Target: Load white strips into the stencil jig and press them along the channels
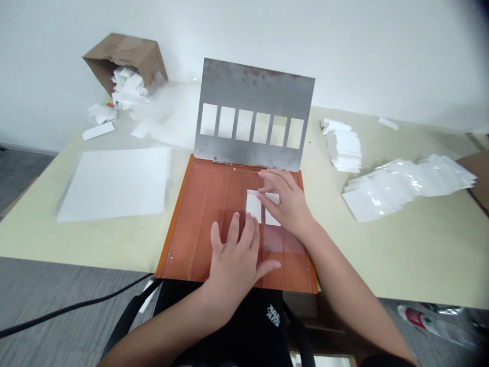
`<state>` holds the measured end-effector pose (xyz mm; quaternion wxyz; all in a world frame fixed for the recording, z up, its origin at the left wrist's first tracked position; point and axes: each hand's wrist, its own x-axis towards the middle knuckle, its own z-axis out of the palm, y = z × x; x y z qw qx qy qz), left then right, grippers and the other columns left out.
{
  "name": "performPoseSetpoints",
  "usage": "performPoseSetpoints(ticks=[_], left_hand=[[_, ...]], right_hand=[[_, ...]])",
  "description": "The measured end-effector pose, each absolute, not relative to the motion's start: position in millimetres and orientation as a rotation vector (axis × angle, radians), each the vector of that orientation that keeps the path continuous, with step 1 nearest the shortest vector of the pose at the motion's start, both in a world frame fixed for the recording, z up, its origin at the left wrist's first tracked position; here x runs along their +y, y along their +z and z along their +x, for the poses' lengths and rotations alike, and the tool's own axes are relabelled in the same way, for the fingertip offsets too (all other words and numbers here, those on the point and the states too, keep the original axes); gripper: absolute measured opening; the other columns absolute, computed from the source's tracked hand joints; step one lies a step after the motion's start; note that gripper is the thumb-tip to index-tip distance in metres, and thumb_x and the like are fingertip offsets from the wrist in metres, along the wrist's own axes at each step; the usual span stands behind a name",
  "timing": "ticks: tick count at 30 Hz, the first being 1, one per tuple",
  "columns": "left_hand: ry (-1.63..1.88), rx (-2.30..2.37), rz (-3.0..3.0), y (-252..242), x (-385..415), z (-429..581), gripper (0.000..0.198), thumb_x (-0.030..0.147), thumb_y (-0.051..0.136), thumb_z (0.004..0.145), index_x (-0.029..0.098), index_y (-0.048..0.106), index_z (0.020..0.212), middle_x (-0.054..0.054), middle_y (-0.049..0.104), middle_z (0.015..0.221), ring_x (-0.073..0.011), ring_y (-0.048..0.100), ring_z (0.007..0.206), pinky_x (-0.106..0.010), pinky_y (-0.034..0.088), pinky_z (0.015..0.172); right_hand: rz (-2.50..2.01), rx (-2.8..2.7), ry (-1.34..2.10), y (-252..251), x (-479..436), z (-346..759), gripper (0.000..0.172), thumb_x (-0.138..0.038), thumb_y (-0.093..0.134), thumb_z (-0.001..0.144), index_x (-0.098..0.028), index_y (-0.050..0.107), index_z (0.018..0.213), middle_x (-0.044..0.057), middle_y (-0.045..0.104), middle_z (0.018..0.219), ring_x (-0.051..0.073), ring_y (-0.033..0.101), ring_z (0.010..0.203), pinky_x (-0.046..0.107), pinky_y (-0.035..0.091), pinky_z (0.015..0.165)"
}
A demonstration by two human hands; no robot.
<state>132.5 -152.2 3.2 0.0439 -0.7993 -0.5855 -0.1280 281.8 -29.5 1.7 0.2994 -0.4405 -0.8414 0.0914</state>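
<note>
An orange board (214, 204) with shallow grooved columns lies in front of me, hinged at its far edge to a raised grey metal plate (255, 86) with a row of rectangular cutouts. Two small white cards sit side by side on the board: a left card (253, 206) and a right card (272, 216), with what looks like clear film (273, 239) around them. My left hand (235, 260) is open, fingers spread, its fingertips at the left card's near edge. Over the right card rests my right hand (287, 201), fingers stretched out, its thumb and fingertips by the cards' upper part.
A stack of white translucent sheets (118, 183) lies left of the board. Behind it, a cardboard box (133, 48) on its side spills white scraps (130, 86). On the right are fanned white cards (346, 148) and a row of shiny clear-wrapped packs (405, 186). A black cable (76, 307) runs at lower left.
</note>
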Motion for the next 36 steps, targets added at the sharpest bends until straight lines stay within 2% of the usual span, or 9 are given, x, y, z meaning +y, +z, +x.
performPoseSetpoints(ticks=[3, 5, 8, 11, 13, 18, 24, 31, 36], left_hand=[[-0.404, -1.784, -2.424, 2.1, -152.0, 132.8, 0.071, 0.068, 0.034, 0.093, 0.017, 0.058, 0.136, -0.008, 0.061, 0.139, -0.0305, 0.051, 0.127, -0.056, 0.009, 0.119], [-0.411, -1.782, -2.411, 1.6, -152.1, 133.0, 0.071, 0.069, 0.035, 0.093, 0.017, 0.058, 0.135, -0.008, 0.061, 0.139, -0.0301, 0.051, 0.126, -0.055, 0.007, 0.119], [-0.431, -1.768, -2.393, 1.2, -152.3, 133.2, 0.072, 0.07, 0.035, 0.092, 0.017, 0.059, 0.134, -0.008, 0.062, 0.137, -0.0302, 0.051, 0.126, -0.054, 0.005, 0.12], [-0.455, -1.756, -2.383, 1.6, -152.0, 133.1, 0.07, 0.068, 0.031, 0.094, 0.017, 0.061, 0.132, -0.007, 0.063, 0.135, -0.029, 0.052, 0.125, -0.053, -0.006, 0.12], [-0.455, -1.759, -2.388, 2.2, -151.6, 133.1, 0.07, 0.067, 0.029, 0.095, 0.017, 0.062, 0.131, -0.007, 0.064, 0.135, -0.0282, 0.052, 0.124, -0.053, -0.01, 0.119], [-0.395, -1.793, -2.41, 3.5, -151.4, 133.5, 0.072, 0.071, 0.034, 0.092, 0.019, 0.06, 0.133, -0.007, 0.062, 0.138, -0.0302, 0.051, 0.127, -0.055, 0.005, 0.12], [-0.377, -1.818, -2.436, 3.4, -151.8, 133.6, 0.073, 0.072, 0.037, 0.09, 0.019, 0.059, 0.135, -0.008, 0.061, 0.139, -0.0313, 0.05, 0.128, -0.056, 0.01, 0.119], [-0.414, -1.795, -2.443, 3.4, -150.1, 133.4, 0.072, 0.07, 0.032, 0.093, 0.017, 0.06, 0.133, -0.007, 0.061, 0.138, -0.0285, 0.05, 0.128, -0.053, -0.015, 0.119], [-0.405, -1.798, -2.446, 4.1, -150.4, 133.9, 0.072, 0.069, 0.031, 0.093, 0.017, 0.06, 0.132, -0.007, 0.062, 0.137, -0.0275, 0.05, 0.128, -0.052, -0.018, 0.118]], right_hand=[[-1.096, -2.24, 0.29, 1.9, -30.5, 283.4, 0.016, -0.024, 0.051, 0.094, -0.024, 0.066, 0.097, 0.005, 0.07, 0.112, 0.018, 0.069, 0.099, 0.053, 0.025, 0.119], [-1.065, -2.284, 0.343, 3.1, -33.4, 285.1, 0.018, -0.024, 0.052, 0.094, -0.025, 0.067, 0.085, 0.001, 0.072, 0.101, 0.016, 0.069, 0.091, 0.056, 0.017, 0.122], [-1.058, -2.338, 0.403, 4.9, -39.1, 286.9, 0.02, -0.022, 0.051, 0.095, -0.025, 0.069, 0.087, -0.001, 0.073, 0.098, 0.015, 0.07, 0.086, 0.06, 0.004, 0.122], [-1.062, -2.362, 0.402, 5.3, -43.1, 287.0, 0.022, -0.021, 0.05, 0.095, -0.025, 0.07, 0.088, -0.001, 0.073, 0.099, 0.016, 0.07, 0.092, 0.062, 0.001, 0.121], [-1.074, -2.373, 0.39, 4.9, -44.3, 286.5, 0.023, -0.02, 0.05, 0.095, -0.025, 0.071, 0.087, -0.001, 0.073, 0.099, 0.017, 0.07, 0.094, 0.062, 0.001, 0.121], [-1.077, -2.39, 0.362, 4.8, -44.7, 285.7, 0.024, -0.018, 0.05, 0.094, -0.026, 0.072, 0.088, -0.002, 0.074, 0.097, 0.018, 0.07, 0.096, 0.061, 0.0, 0.121], [-1.085, -2.406, 0.348, 5.8, -45.3, 285.8, 0.025, -0.019, 0.05, 0.096, -0.027, 0.072, 0.089, -0.002, 0.075, 0.097, 0.018, 0.071, 0.099, 0.058, 0.008, 0.123], [-1.079, -2.415, 0.341, 6.4, -45.7, 286.1, 0.023, -0.018, 0.051, 0.095, -0.026, 0.072, 0.089, -0.002, 0.076, 0.097, 0.019, 0.071, 0.099, 0.058, 0.015, 0.122], [-1.102, -2.404, 0.343, 6.1, -45.2, 286.5, 0.024, -0.019, 0.051, 0.095, -0.027, 0.073, 0.089, 0.0, 0.076, 0.097, 0.02, 0.071, 0.099, 0.057, 0.024, 0.119]])
